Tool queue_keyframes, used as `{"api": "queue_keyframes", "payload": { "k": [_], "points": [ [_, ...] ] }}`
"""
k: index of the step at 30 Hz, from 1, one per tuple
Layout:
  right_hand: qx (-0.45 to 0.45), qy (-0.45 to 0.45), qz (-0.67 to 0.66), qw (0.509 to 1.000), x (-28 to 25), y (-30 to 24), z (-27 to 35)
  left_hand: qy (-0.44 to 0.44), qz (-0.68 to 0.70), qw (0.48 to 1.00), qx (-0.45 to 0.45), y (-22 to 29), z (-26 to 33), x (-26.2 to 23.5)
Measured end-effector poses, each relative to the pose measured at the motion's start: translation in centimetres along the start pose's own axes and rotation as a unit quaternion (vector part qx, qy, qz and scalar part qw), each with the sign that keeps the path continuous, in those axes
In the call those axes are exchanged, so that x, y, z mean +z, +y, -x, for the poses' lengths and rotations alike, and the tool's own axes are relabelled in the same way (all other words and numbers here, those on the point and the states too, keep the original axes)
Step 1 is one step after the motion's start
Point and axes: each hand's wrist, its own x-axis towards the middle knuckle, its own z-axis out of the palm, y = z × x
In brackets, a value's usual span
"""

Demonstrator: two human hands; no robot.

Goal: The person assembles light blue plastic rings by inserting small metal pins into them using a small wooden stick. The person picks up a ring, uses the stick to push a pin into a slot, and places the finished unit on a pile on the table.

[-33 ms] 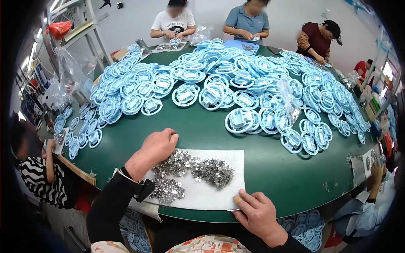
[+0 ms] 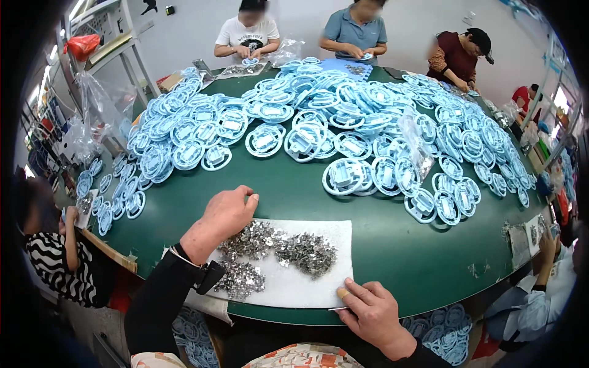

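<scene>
While the left hand [image 2: 224, 214] arches over the upper left part of a white sheet [image 2: 300, 293], its fingers curl inward, and whether they pinch anything I cannot tell! Below its wrist sits a dark wristband [image 2: 210, 276].

Over to the right hand [image 2: 377, 316], down at the sheet's lower right corner: fingers bent and slightly parted, a tan bandage [image 2: 342, 293] round one of them, and a thin metallic sliver [image 2: 338, 308] poking out by the thumb. Pinched or merely lying there? The view doesn't settle it.

Centre stage, the small silvery metal pieces [image 2: 313, 254] lie on that sheet in three heaps: one to the right, one just beyond the left wrist, one lower left beside the wristband. All of it rests at the near edge of a green table [image 2: 279, 193].

And what a spread beyond! Light blue oval plastic frames [image 2: 265, 141] pile up across the far side, a clear plastic bag [image 2: 414, 138] lying among them. Now for lettering: across the table, a co-worker's white T-shirt [image 2: 229, 34] carries a dark printed line above a dark picture.
</scene>
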Motion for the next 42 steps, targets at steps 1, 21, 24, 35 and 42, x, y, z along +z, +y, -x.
{"api": "queue_keyframes", "payload": {
  "k": [1, 21, 24, 35, 42],
  "points": [
    [0.004, 0.012, -0.009, 1.000, 0.0, 0.3, 0.3, -0.004, -0.002, 1.000, 0.018, 1.6, -0.7, -0.4],
    [0.026, 0.171, -0.178, 0.969, 0.2, 1.1, 1.6, 0.031, -0.025, 0.956, 0.291, 15.6, -4.8, 1.2],
    [0.102, 0.210, -0.272, 0.933, -0.6, 1.8, 2.2, 0.106, -0.002, 0.881, 0.461, 16.1, -0.8, 1.1],
    [0.245, 0.071, -0.661, 0.706, -5.2, 1.2, 2.3, 0.010, 0.038, 0.829, 0.558, 15.4, 14.0, 1.8],
    [0.265, 0.046, -0.715, 0.646, -3.1, -1.6, 4.2, -0.150, 0.623, 0.755, 0.135, 8.9, 17.8, 5.5]
  ]
}}
